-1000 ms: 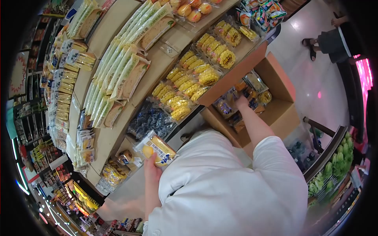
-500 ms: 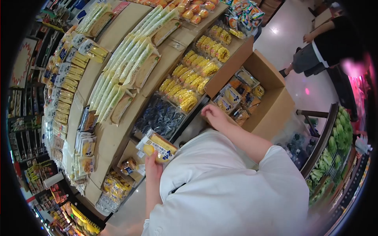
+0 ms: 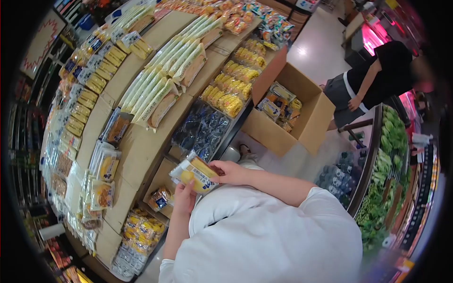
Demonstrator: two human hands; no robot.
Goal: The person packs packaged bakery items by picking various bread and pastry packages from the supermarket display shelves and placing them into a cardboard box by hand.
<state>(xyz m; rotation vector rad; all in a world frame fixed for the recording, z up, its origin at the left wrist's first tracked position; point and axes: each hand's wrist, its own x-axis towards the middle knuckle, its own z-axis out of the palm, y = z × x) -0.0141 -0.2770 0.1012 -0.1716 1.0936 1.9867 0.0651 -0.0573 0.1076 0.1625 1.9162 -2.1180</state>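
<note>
A wrapped yellow packet (image 3: 199, 173) with a clear film and blue print is held in front of my white shirt. My left hand (image 3: 185, 195) grips its lower left side, thumb on the wrapper. My right hand (image 3: 227, 172) holds its right edge with bent fingers. Beyond my hands, an open cardboard box (image 3: 271, 134) has several wrapped snacks (image 3: 283, 107) inside. To the left of the box, dark blue packets (image 3: 204, 129) and yellow packs (image 3: 229, 94) lie along the shelf edge.
A tiered display shelf (image 3: 130, 160) bears long green-white bread packs (image 3: 153, 96) and other packets. A person in dark clothes (image 3: 365, 85) stands beyond the box. At the right is a vegetable rack (image 3: 377, 174), with wrapped bottles (image 3: 340, 174) beside it.
My right hand has come out of the cardboard box and back to the yellow packet, which it now holds too. The view has shifted, and the other person has come closer to the box.
</note>
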